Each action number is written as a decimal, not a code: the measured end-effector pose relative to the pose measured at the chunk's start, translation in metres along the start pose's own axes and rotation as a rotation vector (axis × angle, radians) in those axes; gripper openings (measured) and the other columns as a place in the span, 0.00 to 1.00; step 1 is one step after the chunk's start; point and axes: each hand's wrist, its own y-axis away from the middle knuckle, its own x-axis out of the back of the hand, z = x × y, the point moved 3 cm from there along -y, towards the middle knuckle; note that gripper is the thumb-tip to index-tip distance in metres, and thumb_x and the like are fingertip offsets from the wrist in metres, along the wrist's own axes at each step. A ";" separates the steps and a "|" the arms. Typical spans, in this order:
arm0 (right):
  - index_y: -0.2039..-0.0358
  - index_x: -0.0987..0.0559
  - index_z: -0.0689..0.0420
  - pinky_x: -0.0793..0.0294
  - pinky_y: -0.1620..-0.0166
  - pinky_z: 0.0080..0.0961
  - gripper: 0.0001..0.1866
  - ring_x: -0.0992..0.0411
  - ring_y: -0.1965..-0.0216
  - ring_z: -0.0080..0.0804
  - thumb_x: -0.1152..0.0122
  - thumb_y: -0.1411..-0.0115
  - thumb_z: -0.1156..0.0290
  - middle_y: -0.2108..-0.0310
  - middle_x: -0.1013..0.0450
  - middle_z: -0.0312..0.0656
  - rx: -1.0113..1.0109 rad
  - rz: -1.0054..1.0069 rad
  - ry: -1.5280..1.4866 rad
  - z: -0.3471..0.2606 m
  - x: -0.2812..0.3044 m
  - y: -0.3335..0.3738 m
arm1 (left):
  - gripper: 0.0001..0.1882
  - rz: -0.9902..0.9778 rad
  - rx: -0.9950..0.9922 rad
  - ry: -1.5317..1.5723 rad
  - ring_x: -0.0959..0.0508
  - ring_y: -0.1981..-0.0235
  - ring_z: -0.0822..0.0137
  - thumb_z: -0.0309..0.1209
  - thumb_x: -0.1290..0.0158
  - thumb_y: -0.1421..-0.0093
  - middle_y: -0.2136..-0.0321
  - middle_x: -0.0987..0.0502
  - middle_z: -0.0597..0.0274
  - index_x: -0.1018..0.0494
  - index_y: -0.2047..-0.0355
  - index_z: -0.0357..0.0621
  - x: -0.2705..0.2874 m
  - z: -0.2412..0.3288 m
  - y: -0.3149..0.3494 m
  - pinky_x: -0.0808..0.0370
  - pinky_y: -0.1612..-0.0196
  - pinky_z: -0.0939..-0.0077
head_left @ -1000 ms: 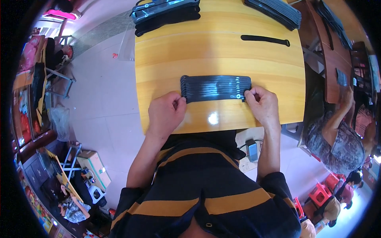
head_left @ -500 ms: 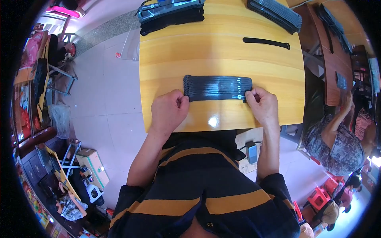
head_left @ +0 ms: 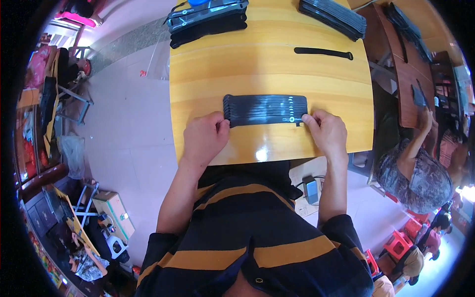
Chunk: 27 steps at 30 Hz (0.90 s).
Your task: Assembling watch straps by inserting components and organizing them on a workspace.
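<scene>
A neat row of overlapping black straps (head_left: 264,109) lies flat on the wooden table (head_left: 247,74) in front of me, with a shiny surface and pale marks near its right end. At its near left corner, my left hand (head_left: 207,136) is closed, fingers pinching the strap end. My right hand (head_left: 325,131) pinches the near right corner between thumb and fingers. A small black tab sticks out below the row beside the right thumb. Farther back on the right lies one loose black strap (head_left: 324,53) with a ring at its end.
Stacks of packed black straps stand at the far left (head_left: 208,24) and far right (head_left: 332,19) of the table. Another person (head_left: 415,173) sits to the right at a brown table (head_left: 405,89). A black power adapter (head_left: 310,189) lies below the near edge.
The whole view has shifted slightly, moving the table and its contents a little left in the picture. Both hands keep their pinch at the row's near corners.
</scene>
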 end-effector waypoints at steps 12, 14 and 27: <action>0.60 0.21 0.58 0.24 0.56 0.49 0.10 0.22 0.61 0.54 0.35 0.36 0.66 0.63 0.22 0.51 0.109 0.269 -0.101 -0.018 0.024 0.002 | 0.05 0.045 -0.045 0.294 0.22 0.79 0.50 0.26 0.45 0.36 0.81 0.25 0.51 0.24 0.70 0.40 0.012 -0.014 0.005 0.26 0.73 0.62; 0.54 0.23 0.59 0.26 0.49 0.48 0.12 0.25 0.53 0.56 0.36 0.37 0.70 0.56 0.24 0.54 0.413 0.542 -0.101 -0.040 0.023 -0.002 | 0.04 0.230 -0.050 0.275 0.20 0.71 0.51 0.23 0.48 0.36 0.72 0.22 0.50 0.25 0.61 0.40 0.021 -0.012 0.003 0.24 0.66 0.62; 0.36 0.30 0.56 0.49 0.31 0.69 0.27 0.46 0.29 0.61 0.43 0.33 0.62 0.32 0.40 0.58 0.509 0.443 -0.069 -0.106 -0.075 -0.039 | 0.23 0.559 -0.461 0.278 0.33 0.38 0.39 0.30 0.44 0.38 0.41 0.31 0.39 0.30 0.43 0.38 -0.041 0.054 -0.054 0.37 0.34 0.47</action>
